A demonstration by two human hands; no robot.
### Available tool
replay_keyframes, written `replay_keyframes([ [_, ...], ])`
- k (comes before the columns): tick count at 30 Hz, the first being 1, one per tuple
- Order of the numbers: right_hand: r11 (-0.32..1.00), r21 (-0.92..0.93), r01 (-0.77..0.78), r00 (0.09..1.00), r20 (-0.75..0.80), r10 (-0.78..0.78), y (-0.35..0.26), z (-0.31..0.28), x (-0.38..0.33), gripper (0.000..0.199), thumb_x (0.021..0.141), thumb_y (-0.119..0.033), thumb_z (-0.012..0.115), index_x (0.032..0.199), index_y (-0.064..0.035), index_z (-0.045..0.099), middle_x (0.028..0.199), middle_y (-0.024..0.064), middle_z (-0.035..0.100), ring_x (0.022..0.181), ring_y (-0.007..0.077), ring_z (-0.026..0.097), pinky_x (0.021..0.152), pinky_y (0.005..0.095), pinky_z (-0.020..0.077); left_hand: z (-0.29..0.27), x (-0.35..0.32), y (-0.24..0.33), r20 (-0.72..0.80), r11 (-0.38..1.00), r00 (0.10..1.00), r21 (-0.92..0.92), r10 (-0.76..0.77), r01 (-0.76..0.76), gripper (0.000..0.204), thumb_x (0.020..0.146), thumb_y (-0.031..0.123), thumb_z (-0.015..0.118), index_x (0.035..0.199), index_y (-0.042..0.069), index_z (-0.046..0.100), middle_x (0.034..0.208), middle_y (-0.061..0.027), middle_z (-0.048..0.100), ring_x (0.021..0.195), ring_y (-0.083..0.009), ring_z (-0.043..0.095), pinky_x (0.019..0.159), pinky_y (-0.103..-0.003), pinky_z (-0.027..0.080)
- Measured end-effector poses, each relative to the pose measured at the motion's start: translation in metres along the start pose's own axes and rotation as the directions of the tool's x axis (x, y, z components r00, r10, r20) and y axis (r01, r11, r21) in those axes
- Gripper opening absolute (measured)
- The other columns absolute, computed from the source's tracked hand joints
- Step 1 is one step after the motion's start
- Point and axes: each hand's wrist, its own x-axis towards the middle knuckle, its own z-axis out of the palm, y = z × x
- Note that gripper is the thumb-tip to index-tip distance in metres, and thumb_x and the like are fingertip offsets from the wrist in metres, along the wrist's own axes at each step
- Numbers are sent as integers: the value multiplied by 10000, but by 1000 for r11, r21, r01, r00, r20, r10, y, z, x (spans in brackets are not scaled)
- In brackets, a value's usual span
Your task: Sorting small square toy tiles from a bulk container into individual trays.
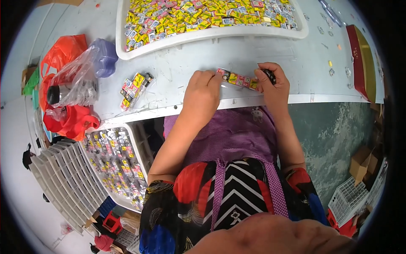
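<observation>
Two hands, left hand (202, 86) and right hand (272, 82), pinch with closed fingers the ends of a row of small colourful wrapped sweets (239, 79) at centre frame on the grey bench (253, 51); even end pressure should keep it straight.

White tray (127, 51) of bright small packets, red plastic bags (63, 53), purple container (105, 56), red-gold box (361, 63)

Bare tabletop (253, 55) between hands and tray (203, 37)
</observation>
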Motion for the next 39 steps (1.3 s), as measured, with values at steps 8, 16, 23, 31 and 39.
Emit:
replay_keyframes([
  [8,992,-118,36,998,47,-31,-3,2,0,125,898,-61,635,1014,-34,598,753,-19,538,577,33,454,543,190,395,3,-2,2,82,980,997,197,14,-30,274,710,-4,595,980,-32,631,923,-121,576,828,-267,528,739,-359,453],
  [16,982,-158,100,994,57,-92,1,0,0,119,896,-58,634,1007,-33,599,767,-16,558,594,30,463,543,185,391,-4,1,2,67,975,997,213,50,-63,373,763,123,682,1117,25,622,1125,-106,597,1028,-284,534,857,-406,425],
  [23,958,-238,161,984,108,-138,2,-3,1,162,859,-19,644,1017,-36,613,815,13,584,637,79,514,577,211,428,2,-11,-4,168,945,985,314,39,-91,510,767,246,709,1226,61,588,1297,-94,547,1190,-314,485,993,-462,368],
  [31,689,-484,540,827,458,-326,-18,13,4,307,783,37,629,1078,-47,634,929,93,586,843,228,596,702,282,484,-2,-12,-2,198,983,980,183,-35,-1,478,810,256,675,1228,44,581,1323,-118,498,1234,-330,414,1027,-475,318],
  [39,997,-80,-12,997,69,18,-18,-16,22,245,875,2,596,1109,-68,613,923,-14,624,659,32,461,592,179,388,-6,-10,-11,171,999,985,38,-21,15,448,824,228,663,1224,46,579,1329,-104,496,1208,-340,418,983,-450,313],
])
